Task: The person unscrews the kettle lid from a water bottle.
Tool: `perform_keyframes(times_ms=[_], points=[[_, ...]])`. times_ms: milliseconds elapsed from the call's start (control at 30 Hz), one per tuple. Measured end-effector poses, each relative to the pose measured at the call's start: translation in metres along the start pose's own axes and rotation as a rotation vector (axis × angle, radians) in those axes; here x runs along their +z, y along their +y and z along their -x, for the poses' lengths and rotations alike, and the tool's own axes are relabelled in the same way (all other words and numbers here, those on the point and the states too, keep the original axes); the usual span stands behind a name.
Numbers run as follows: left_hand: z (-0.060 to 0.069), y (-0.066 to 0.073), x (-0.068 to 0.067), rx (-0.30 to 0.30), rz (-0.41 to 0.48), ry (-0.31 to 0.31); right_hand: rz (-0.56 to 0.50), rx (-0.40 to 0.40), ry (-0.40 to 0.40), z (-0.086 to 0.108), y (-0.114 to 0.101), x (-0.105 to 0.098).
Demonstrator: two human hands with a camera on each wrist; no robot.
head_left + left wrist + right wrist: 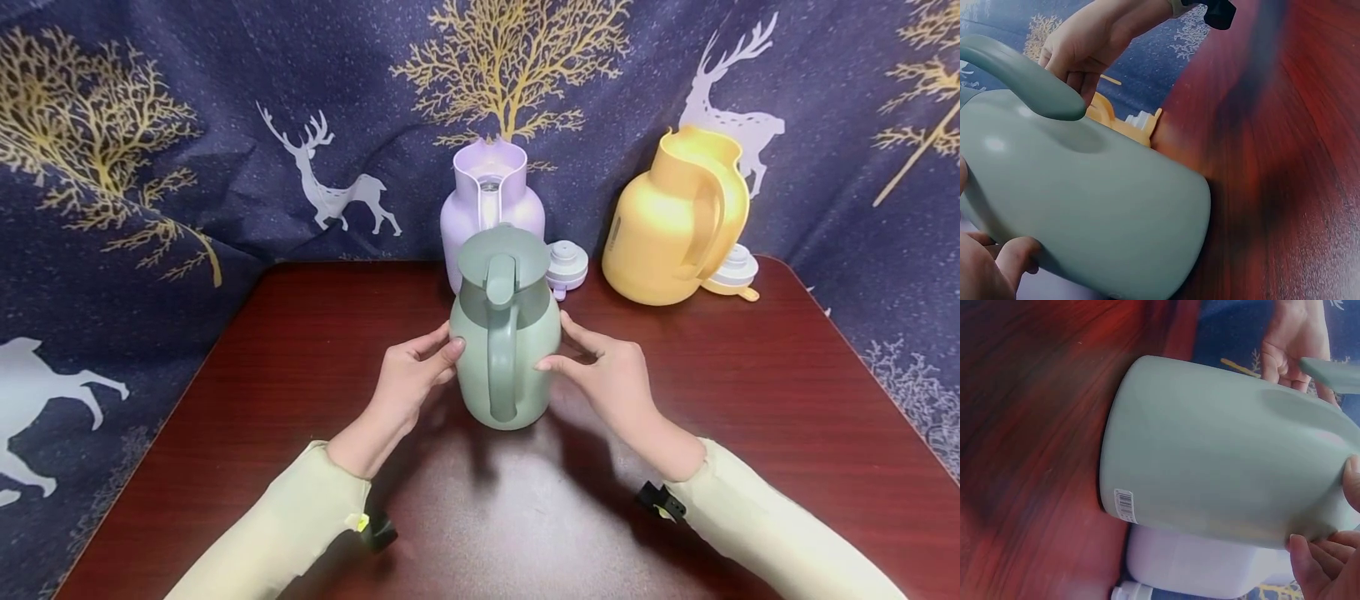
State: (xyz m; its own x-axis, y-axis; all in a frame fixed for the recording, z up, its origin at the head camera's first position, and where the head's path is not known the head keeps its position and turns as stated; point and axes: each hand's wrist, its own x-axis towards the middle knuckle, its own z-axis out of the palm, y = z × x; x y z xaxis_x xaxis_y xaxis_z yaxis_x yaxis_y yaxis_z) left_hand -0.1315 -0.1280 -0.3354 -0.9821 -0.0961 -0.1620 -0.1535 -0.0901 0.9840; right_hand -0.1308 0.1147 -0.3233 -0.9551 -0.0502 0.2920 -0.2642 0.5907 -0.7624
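Observation:
A pale green thermos jug (528,358), its lid (517,246) on, is upright at mid-table with the handle (502,367) facing me. I cannot tell whether its base fully touches the tabletop. My left hand (412,375) grips the jug's left side, thumb towards me and fingers round the far side. From the opposite side my right hand (611,375) holds it in the same way. A small barcode label (1125,505) shows low on the jug's body in the right wrist view. Neither hand touches the handle.
Behind the green jug stands an open lilac jug (465,221), with its lid (566,265) beside it. An open yellow jug (652,242) is at back right, its lid (733,271) next to it. A patterned dark blue cloth (337,67) hangs behind the reddish-brown table (300,333).

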Motion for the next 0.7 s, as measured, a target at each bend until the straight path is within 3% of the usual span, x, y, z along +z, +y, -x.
perform_keyframes(times_ms=[233,467,567,700], points=[[0.0,-0.001,0.002,0.003,-0.019,-0.046,-0.01,-0.06,0.034,0.002,0.006,-0.002],[-0.002,-0.001,-0.007,0.034,-0.117,-0.169,0.016,-0.15,0.072,0.004,0.01,0.001],[-0.002,0.003,-0.013,0.097,-0.294,-0.211,0.049,-0.174,0.083,0.004,0.011,0.001],[0.004,0.017,-0.02,0.256,-0.511,-0.195,0.059,-0.179,0.072,0.005,0.009,0.001]])
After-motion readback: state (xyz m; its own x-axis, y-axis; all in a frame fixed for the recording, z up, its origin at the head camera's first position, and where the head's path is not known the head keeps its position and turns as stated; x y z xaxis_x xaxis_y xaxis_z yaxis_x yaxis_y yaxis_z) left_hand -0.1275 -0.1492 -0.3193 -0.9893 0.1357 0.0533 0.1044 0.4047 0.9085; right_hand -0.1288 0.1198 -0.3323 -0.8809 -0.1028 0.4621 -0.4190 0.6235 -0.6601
